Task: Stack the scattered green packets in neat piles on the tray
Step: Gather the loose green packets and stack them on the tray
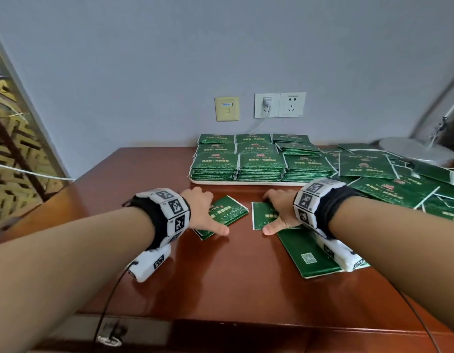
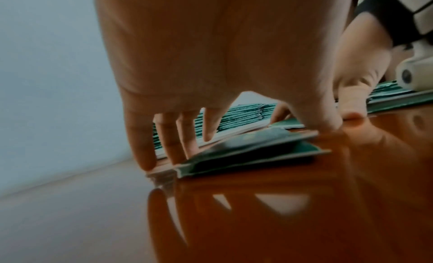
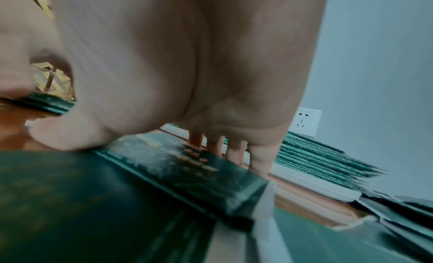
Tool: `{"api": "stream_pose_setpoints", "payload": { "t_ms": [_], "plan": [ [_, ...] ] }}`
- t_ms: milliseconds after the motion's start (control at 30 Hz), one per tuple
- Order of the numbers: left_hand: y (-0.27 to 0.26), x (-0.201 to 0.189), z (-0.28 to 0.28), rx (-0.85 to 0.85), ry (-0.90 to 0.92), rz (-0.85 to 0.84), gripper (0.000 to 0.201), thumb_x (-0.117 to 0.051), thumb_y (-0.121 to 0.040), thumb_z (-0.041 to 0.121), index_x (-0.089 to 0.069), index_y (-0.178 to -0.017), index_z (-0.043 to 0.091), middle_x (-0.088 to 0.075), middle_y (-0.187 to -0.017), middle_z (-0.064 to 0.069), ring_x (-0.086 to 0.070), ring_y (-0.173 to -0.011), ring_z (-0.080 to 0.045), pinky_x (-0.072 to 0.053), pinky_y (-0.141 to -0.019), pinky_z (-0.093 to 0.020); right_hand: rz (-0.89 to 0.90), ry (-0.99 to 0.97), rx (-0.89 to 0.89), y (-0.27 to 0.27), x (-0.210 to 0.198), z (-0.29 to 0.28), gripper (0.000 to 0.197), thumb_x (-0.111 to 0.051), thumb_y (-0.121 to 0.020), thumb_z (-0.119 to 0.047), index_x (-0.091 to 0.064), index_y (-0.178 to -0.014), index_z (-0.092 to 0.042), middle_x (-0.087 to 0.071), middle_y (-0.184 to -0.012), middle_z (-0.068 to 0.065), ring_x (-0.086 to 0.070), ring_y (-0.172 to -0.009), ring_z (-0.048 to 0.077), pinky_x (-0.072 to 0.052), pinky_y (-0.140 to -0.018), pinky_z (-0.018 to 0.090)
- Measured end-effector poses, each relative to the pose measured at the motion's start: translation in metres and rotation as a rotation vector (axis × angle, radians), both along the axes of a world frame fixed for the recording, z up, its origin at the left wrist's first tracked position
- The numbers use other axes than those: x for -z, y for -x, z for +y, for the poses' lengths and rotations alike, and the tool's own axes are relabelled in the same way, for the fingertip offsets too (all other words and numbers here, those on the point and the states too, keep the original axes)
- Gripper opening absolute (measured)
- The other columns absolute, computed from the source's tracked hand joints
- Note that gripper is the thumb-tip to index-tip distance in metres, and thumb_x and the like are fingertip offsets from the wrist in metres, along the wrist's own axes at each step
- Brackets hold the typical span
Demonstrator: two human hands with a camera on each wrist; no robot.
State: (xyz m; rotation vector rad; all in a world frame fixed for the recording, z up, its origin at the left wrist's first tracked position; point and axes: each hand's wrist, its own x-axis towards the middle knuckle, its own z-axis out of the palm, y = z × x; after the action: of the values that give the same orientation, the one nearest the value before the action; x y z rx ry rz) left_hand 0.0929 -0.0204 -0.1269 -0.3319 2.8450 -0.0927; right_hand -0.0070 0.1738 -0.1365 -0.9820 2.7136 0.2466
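Hands lie spread over green packets on a glossy reddish-brown table (image 1: 169, 276). The left hand (image 1: 204, 211) arches over a small pair of packets (image 1: 227, 212): in the left wrist view its fingertips (image 2: 143, 161) touch down at the far edge and the thumb (image 2: 323, 122) at the near edge, so the hand spans the pair without closing tightly. Whether it presses or merely brackets them is hard to judge. The right hand (image 1: 280, 211) does the same over a second packet (image 1: 262, 215) just beside the first pair, thumb splayed toward the person, fingers reaching over the far edge. Its palm hides most of that packet. Under the right wrist lies a longer packet (image 1: 307, 253), back side up, partly covered by the wrist camera.

Behind both hands sits a pale tray (image 1: 246, 182) holding neat piles (image 1: 259, 161) in rows of three; the back rows are partly hidden by the front ones. To the right, a loose heap of scattered packets (image 1: 399, 187) runs out of frame. A lamp base (image 1: 417, 150) stands at the far right, its arm cut off. Wall sockets (image 1: 279, 105) sit above the tray, one with a plug. The wrist views are blurred and dim.
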Motion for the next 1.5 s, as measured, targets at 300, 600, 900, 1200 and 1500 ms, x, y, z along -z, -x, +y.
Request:
{"api": "stream_pose_setpoints", "payload": {
  "t_ms": [300, 600, 900, 1200, 1500],
  "plan": [
    [0.018, -0.006, 0.021, -0.096, 0.0, -0.13, 0.103, -0.07, -0.068, 0.068, -0.025, -0.14, 0.008, -0.045, -0.134, -0.009, -0.051, -0.117, -0.025, -0.043, -0.082, -0.033, 0.053, -0.105, -0.009, 0.012, 0.004, -0.006, 0.111, -0.062, -0.055, -0.082, -0.032, -0.134, -0.01, -0.045, -0.128, 0.009, -0.047, -0.116, 0.031, -0.041, -0.098, 0.048],
    [0.02, -0.006, 0.033, -0.072, -0.054, -0.123, 0.099, -0.074, -0.078, 0.046, -0.011, -0.141, 0.004, -0.05, -0.134, -0.012, -0.056, -0.114, -0.028, -0.05, -0.092, -0.039, 0.08, -0.053, -0.017, 0.008, -0.002, -0.004, 0.107, -0.064, -0.058, -0.078, -0.031, -0.132, -0.008, -0.046, -0.127, 0.011, -0.046, -0.117, 0.031, -0.041, -0.098, 0.047],
    [0.027, -0.02, 0.023, -0.027, -0.069, -0.066, 0.115, -0.081, -0.06, 0.059, -0.014, -0.141, 0.013, -0.051, -0.127, -0.008, -0.056, -0.108, -0.025, -0.05, -0.093, -0.042, 0.032, -0.011, -0.062, 0.012, -0.013, 0.004, 0.112, -0.074, -0.041, -0.078, -0.031, -0.123, -0.015, -0.052, -0.11, 0.007, -0.054, -0.099, 0.028, -0.047, -0.088, 0.046],
    [0.078, -0.051, 0.045, 0.144, -0.031, 0.16, 0.106, -0.079, -0.068, 0.05, -0.015, -0.146, 0.019, -0.047, -0.132, -0.008, -0.048, -0.119, -0.026, -0.04, -0.088, -0.036, 0.181, 0.098, 0.134, 0.061, -0.056, 0.046, 0.099, -0.085, -0.051, -0.048, -0.028, -0.126, -0.017, -0.048, -0.116, 0.009, -0.049, -0.108, 0.029, -0.047, -0.09, 0.048],
    [0.153, -0.059, 0.048, 0.19, 0.036, 0.167, 0.104, -0.077, -0.068, 0.053, -0.016, -0.147, 0.024, -0.043, -0.136, -0.007, -0.04, -0.125, -0.029, -0.037, -0.096, -0.04, 0.3, 0.049, 0.196, 0.122, -0.062, 0.065, 0.098, -0.082, -0.057, -0.05, -0.028, -0.134, -0.022, -0.045, -0.129, 0.009, -0.043, -0.118, 0.031, -0.042, -0.092, 0.051]
  ]
}}
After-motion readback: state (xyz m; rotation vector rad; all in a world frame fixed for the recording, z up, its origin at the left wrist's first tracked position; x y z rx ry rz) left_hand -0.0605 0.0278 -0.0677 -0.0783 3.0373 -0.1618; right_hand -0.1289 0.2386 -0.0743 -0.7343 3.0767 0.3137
